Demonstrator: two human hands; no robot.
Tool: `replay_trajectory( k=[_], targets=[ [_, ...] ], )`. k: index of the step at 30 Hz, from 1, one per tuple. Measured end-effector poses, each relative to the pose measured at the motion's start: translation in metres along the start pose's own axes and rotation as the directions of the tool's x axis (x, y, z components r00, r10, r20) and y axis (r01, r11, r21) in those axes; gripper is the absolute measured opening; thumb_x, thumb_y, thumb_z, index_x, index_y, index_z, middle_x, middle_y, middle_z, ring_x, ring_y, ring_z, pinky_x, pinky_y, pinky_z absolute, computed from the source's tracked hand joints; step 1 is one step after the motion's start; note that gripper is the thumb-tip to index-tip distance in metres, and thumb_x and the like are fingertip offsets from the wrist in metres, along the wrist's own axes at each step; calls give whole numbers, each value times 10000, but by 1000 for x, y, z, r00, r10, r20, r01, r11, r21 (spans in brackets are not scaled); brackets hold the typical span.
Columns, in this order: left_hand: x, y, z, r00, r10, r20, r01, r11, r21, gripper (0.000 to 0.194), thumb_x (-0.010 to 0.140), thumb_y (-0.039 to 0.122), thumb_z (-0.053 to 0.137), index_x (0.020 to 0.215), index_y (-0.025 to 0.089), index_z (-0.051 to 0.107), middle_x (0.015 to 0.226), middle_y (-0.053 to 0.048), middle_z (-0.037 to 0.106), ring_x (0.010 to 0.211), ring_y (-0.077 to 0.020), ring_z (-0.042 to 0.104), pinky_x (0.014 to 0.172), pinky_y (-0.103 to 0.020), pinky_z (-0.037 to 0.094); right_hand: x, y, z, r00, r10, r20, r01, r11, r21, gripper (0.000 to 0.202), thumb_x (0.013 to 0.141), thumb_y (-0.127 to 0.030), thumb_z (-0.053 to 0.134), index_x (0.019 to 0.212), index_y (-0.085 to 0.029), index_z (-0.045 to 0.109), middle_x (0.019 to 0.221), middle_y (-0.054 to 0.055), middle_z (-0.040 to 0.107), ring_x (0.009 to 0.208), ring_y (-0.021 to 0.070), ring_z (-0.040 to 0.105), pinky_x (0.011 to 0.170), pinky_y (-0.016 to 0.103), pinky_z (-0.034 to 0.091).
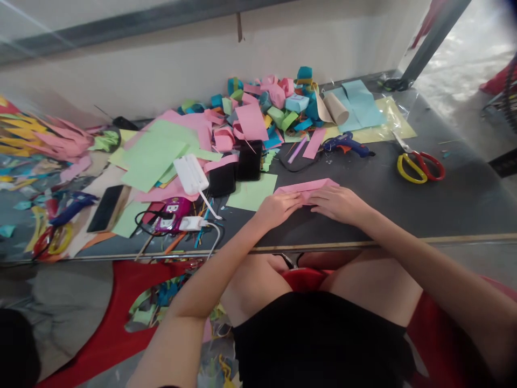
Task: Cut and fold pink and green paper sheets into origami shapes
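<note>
A folded sheet of pink paper (307, 184) lies near the front edge of the grey table. My left hand (279, 208) holds its left part down with the fingers together. My right hand (336, 203) grips the right part, its fingertips close to those of the left. Both thumbs are hidden. Under my left wrist's far side is a light green sheet (254, 194). Behind the pink paper lie a blue glue gun (350, 144) and a purple stick (298, 150).
Scissors (420, 166) with yellow and red handles lie to the right. A heap of cut paper pieces (258, 110) fills the back. On the left are green sheets (155, 151), a white power bank (191, 173), a magenta power strip (174, 215) and a phone (105, 207).
</note>
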State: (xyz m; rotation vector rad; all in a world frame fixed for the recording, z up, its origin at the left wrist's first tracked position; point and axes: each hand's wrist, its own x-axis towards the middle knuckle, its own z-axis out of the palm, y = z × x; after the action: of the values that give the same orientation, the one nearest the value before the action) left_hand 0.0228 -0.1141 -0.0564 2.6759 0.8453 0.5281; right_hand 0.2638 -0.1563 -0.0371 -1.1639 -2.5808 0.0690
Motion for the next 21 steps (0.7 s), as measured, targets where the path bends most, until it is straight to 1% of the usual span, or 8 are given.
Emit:
replay_trajectory(
  k=[2,4,7,8,11,14,18,21],
  targets=[
    [1,-1,0,999,-30,-30,30,999,-19,268,1020,286,556,1161,208,770,1250,-71,747,1186,-216,718,1031,-381,585,-4,7,-2,1000,-12,-2,12,998,59,285,1028,-327,521,1145,-222,759,1158,82,781,1066,239,705,937,380,543],
    [3,0,0,995,-69,-69,66,997,-45,250,1011,289,575,1125,211,783,1201,-64,767,1144,-217,738,998,-372,599,-6,13,-3,1000,23,-19,-20,991,132,292,1034,-329,504,1107,-243,773,1124,60,791,1066,230,702,960,383,539],
    [3,1,0,989,-101,-104,90,991,-98,223,996,285,599,1077,216,796,1141,-49,789,1125,-214,746,972,-360,606,-6,20,0,992,117,-55,-101,969,227,308,1028,-303,496,1013,-241,797,1015,64,798,987,220,712,923,375,551],
    [2,0,0,988,-103,-114,90,989,-117,211,991,282,609,1060,219,798,1126,-42,794,1124,-211,746,967,-355,607,-6,21,1,989,130,-69,-110,964,242,301,1022,-303,508,996,-236,800,993,70,797,965,221,714,905,373,555],
    [0,-3,1,987,-89,-132,69,986,-149,168,968,279,644,959,222,802,1093,-24,805,1091,-199,757,946,-331,608,-7,23,5,988,92,-122,-61,971,233,258,1002,-343,568,994,-229,800,994,77,793,960,224,712,880,357,558],
    [-2,-4,2,992,-19,-122,10,997,-74,160,960,292,652,918,213,784,1124,-29,799,1034,-187,772,888,-298,612,-10,22,7,986,-5,-164,29,990,141,259,1017,-330,558,1000,-232,797,1017,64,795,945,207,717,824,317,556],
    [-5,1,1,984,155,-89,-140,979,151,247,1020,270,533,980,179,758,1195,-68,776,1028,-182,772,801,-264,614,-13,19,6,982,-95,-166,95,995,-9,307,1046,-262,490,988,-241,791,954,43,800,868,182,718,691,277,522],
    [-6,4,1,967,236,-97,-207,948,242,295,1048,233,466,998,163,748,1167,-73,785,1062,-177,763,807,-258,612,-11,17,4,977,-127,-173,113,990,-87,331,1057,-265,468,953,-222,779,936,49,801,852,183,717,704,284,523]
  ],
)
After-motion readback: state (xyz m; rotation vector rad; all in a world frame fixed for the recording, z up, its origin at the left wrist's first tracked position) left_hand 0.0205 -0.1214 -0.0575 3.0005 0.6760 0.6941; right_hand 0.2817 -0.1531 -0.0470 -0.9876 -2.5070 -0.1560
